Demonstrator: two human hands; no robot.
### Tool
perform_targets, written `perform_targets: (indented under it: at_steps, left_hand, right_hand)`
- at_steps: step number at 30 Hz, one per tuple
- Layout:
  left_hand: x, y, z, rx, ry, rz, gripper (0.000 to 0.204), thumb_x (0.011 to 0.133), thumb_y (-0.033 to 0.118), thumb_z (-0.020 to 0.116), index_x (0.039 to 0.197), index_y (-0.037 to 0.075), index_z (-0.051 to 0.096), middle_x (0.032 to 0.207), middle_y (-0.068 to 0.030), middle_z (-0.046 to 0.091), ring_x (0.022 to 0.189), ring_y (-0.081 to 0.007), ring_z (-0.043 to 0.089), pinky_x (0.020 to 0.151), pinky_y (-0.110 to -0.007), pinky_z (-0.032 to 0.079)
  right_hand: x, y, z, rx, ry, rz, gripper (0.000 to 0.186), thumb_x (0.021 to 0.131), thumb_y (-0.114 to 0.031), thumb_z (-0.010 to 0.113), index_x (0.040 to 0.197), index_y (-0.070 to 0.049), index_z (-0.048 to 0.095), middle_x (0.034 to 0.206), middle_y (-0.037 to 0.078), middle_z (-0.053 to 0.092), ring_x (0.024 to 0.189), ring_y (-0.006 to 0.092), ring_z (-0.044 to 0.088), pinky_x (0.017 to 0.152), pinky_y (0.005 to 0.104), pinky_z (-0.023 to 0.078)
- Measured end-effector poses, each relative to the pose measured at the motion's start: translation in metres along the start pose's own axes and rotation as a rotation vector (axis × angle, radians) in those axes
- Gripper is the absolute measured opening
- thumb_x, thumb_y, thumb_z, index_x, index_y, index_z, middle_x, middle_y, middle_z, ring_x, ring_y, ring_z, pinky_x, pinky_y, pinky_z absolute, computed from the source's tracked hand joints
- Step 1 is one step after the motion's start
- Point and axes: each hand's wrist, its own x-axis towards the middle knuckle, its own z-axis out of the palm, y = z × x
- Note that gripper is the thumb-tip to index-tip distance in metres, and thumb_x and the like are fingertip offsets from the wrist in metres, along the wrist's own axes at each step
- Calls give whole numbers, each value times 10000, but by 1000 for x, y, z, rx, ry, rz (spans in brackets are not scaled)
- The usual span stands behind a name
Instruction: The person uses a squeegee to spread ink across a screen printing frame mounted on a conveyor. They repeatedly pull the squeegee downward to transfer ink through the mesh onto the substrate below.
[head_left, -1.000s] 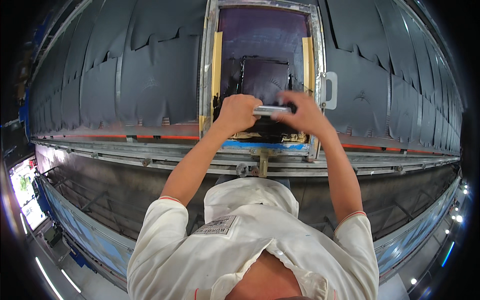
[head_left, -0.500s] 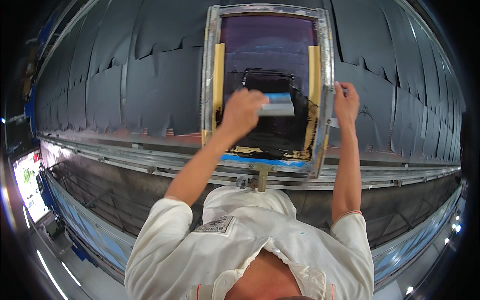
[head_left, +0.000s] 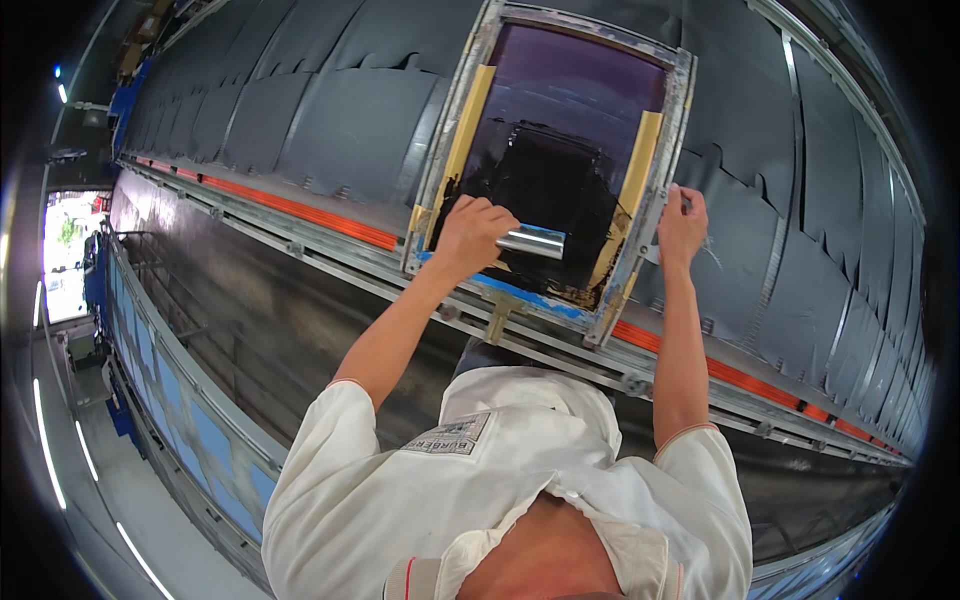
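Observation:
A screen-printing frame (head_left: 683, 110) with a metal rim lies across the grey sheets in front of me. Its purple mesh (head_left: 575, 70) carries black ink (head_left: 548, 175) over the middle and near part. My left hand (head_left: 472, 238) is closed round one end of a squeegee (head_left: 535, 241), which lies low on the inked mesh. The squeegee's end inside my fist is hidden. At the frame's right edge, my right hand (head_left: 683, 228) is closed with thumb and fingers bent together; what they pinch is too small to make out.
Tan tape strips (head_left: 467, 130) line both inner sides of the frame, and blue tape (head_left: 535, 296) its near side. A bracket (head_left: 499, 318) joins the frame to a metal rail (head_left: 330, 258). Grey sheets (head_left: 370, 125) cover the long table, with an orange strip (head_left: 290, 212) along its near edge.
My left hand has drawn the squeegee nearer to me, toward the frame's near end. My right hand stays at the right edge. The whole view has tilted, so the table now slants.

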Motion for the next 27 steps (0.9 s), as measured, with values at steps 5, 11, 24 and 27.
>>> perform_targets:
  at_steps: [5, 11, 24, 27]
  left_hand:
    - [-5, -45, -12, -18, -86, -24, 170, 762, 72, 746, 909, 157, 755, 928, 11, 740, 873, -229, 665, 829, -392, 454]
    - [5, -60, 0, -47, -294, -46, 135, 780, 218, 813, 885, 151, 763, 883, -32, 740, 875, -285, 702, 784, -427, 479]
    - [181, -137, 2, -96, -421, -40, 191, 740, 272, 854, 830, 138, 753, 767, -91, 721, 799, -348, 693, 821, -456, 501]
    - [183, -137, 11, -74, -403, -2, 147, 762, 294, 825, 818, 175, 761, 769, -61, 736, 798, -312, 704, 845, -435, 475]
  right_hand:
    - [-16, -22, 34, -73, 34, -17, 272, 982, -310, 700, 1018, -40, 712, 814, 68, 705, 734, 167, 636, 719, 347, 501]
    - [-5, 1, 50, -182, 62, -5, 264, 981, -314, 690, 1024, -55, 711, 867, 103, 737, 779, 230, 682, 764, 369, 521]
    - [25, -149, 130, -548, -854, -365, 308, 869, -289, 791, 1016, -30, 711, 963, 187, 744, 915, 389, 708, 812, 464, 553]
    - [35, -141, 149, -730, -906, -390, 255, 847, -240, 790, 972, -29, 721, 942, 209, 743, 926, 410, 709, 832, 477, 561]
